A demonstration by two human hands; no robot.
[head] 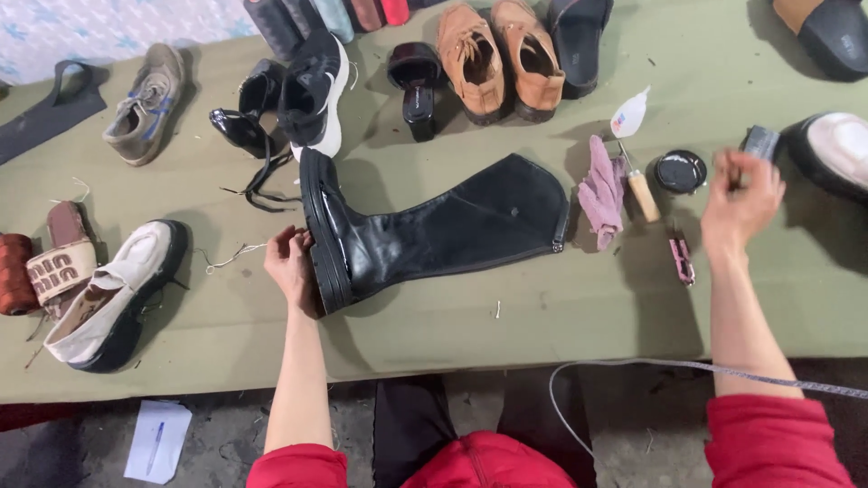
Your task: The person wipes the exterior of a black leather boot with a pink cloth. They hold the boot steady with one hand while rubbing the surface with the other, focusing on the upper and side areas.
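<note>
A tall black leather boot (434, 230) lies on its side across the olive-green table (542, 307), sole to the left. My left hand (291, 267) rests against the boot's thick sole, fingers curled on its edge. My right hand (741, 203) hovers at the right, blurred, near a small grey block (761, 142) and an open round tin of black polish (680, 171). What the right hand's fingers hold, if anything, I cannot tell.
A pink rag (600, 192), a wooden-handled tool (640, 188) and a small clip (681, 258) lie right of the boot. Tan shoes (499, 59), black shoes, a black-and-white sneaker (315, 90) and a beige sneaker (113, 294) surround it. Paper with a pen (157, 441) lies on the floor.
</note>
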